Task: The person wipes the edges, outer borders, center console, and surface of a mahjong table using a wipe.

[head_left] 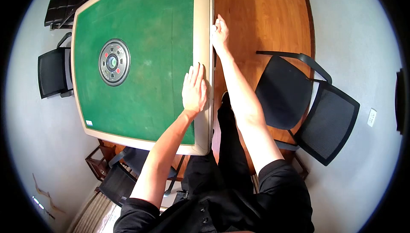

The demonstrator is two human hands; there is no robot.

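Note:
A mahjong table (145, 100) with a green felt top and a beige rim fills the left of the head view. Set into the felt is a round black control disc (114, 62) with red and white marks. My left hand (195, 90) lies flat across the felt and the rim near the right side, its fingers close together and stretched out. Farther up that side, my right hand (220, 35) has bent fingers against the table's outer edge. Part of its grip is hidden by the hand itself.
To the right stands a black office chair (285, 92) on the wooden floor (273, 15). Another black chair (53, 74) is beyond the table's far side, and one more (117, 182) is below it. A wall socket (372, 117) is at right.

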